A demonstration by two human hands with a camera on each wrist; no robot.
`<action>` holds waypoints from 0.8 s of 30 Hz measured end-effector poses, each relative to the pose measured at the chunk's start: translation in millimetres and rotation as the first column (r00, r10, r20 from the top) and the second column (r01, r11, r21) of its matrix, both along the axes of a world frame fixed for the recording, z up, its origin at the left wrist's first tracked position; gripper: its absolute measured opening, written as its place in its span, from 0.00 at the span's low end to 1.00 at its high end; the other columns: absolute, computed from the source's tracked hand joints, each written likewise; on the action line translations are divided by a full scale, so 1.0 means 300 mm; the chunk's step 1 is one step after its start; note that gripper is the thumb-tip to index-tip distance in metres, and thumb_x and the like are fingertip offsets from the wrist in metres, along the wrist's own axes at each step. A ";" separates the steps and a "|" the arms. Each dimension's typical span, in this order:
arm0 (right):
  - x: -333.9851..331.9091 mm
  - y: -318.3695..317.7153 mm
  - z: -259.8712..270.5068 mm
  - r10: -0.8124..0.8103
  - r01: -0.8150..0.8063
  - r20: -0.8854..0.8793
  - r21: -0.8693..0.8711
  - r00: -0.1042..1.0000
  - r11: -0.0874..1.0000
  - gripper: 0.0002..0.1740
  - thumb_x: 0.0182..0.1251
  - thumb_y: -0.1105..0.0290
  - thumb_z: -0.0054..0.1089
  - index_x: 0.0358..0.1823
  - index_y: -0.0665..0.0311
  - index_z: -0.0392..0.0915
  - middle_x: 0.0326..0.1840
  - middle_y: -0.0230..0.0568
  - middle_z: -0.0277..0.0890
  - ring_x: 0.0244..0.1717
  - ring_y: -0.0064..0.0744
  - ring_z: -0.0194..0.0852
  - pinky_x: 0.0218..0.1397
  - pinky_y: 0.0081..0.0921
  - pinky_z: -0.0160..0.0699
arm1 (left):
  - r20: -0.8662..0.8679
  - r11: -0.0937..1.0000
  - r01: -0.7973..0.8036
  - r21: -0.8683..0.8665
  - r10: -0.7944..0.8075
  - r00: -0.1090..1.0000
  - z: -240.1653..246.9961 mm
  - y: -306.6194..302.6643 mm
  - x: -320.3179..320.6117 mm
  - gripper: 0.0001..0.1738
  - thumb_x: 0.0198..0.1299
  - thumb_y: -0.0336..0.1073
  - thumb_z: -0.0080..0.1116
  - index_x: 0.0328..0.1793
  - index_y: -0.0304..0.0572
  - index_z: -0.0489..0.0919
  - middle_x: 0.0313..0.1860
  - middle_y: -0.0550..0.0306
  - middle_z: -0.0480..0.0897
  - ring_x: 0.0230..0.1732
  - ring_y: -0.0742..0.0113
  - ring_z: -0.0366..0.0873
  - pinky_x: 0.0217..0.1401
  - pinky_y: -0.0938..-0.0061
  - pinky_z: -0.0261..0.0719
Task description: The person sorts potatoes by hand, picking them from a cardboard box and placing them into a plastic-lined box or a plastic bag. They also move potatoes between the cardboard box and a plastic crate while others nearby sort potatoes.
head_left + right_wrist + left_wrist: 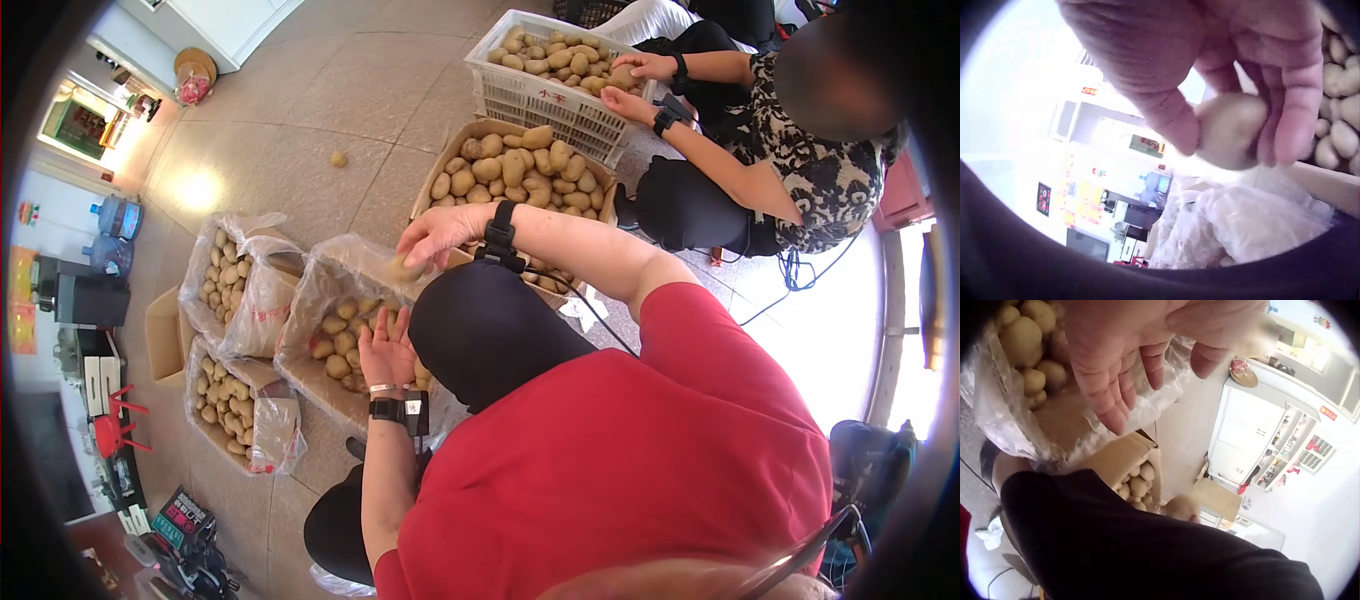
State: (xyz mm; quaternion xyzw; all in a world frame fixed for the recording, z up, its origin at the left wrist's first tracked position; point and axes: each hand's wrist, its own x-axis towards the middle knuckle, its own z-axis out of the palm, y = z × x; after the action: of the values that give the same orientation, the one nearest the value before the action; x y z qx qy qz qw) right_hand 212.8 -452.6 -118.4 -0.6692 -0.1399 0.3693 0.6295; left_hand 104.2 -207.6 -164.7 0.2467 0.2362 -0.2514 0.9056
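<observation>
Between the thumb and fingers of my right hand (440, 236) is a potato (1232, 131), held above the edge of a plastic-lined box (300, 340). My left hand (388, 352) hovers palm up over that same box, its fingers loosely extended and holding nothing. Potatoes (345, 340) lie inside the liner below it. Beside my right forearm stands a cardboard box (425, 192) heaped with potatoes, part of it hidden by the arm and my knee.
Two more plastic-lined boxes of potatoes (228, 275) (225, 405) stand to the left. Another person (820, 190) reaches into a white crate (545, 100) of potatoes at the upper right. A single potato (338, 158) lies on the tiled floor.
</observation>
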 end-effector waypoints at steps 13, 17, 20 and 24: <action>0.055 -0.349 -0.363 0.307 0.585 0.627 -0.778 0.716 0.226 0.16 0.58 0.66 0.47 0.46 0.59 0.73 0.56 0.45 0.63 0.61 0.48 0.55 0.52 0.49 0.66 | -0.372 0.965 -0.095 0.246 0.184 0.910 -0.341 0.269 -0.087 0.12 0.56 0.34 0.55 0.45 0.38 0.72 0.44 0.48 0.73 0.42 0.53 0.73 0.36 0.72 0.80; 0.060 -0.381 -0.385 0.444 0.568 0.552 -0.815 0.706 0.112 0.19 0.58 0.65 0.48 0.51 0.60 0.70 0.58 0.44 0.61 0.62 0.53 0.53 0.55 0.53 0.63 | -0.253 0.877 -0.207 0.433 0.339 0.906 -0.368 0.341 -0.119 0.16 0.55 0.31 0.55 0.50 0.38 0.70 0.46 0.54 0.72 0.41 0.58 0.72 0.42 0.67 0.79; 0.057 -0.367 -0.421 0.381 0.688 0.659 -0.722 0.649 0.078 0.18 0.62 0.71 0.41 0.54 0.63 0.65 0.62 0.48 0.57 0.62 0.60 0.52 0.57 0.54 0.61 | -0.161 0.765 -0.298 0.570 0.460 0.873 -0.434 0.414 -0.125 0.19 0.56 0.32 0.55 0.54 0.36 0.68 0.47 0.53 0.73 0.46 0.58 0.71 0.45 0.66 0.78; 0.079 -0.364 -0.411 0.313 0.702 0.693 -0.705 0.650 0.102 0.20 0.60 0.73 0.43 0.55 0.63 0.63 0.60 0.48 0.58 0.59 0.63 0.54 0.56 0.52 0.65 | -0.206 0.784 -0.340 0.520 0.502 0.840 -0.449 0.453 -0.120 0.19 0.58 0.34 0.51 0.56 0.40 0.67 0.53 0.54 0.68 0.48 0.57 0.69 0.46 0.64 0.79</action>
State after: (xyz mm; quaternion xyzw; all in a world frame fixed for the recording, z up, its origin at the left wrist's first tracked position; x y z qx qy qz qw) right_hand 236.6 -561.8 -241.7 -0.9988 0.0103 -0.0325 -0.0359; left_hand 68.2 -71.6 -299.3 0.3492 0.4885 -0.0137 0.7996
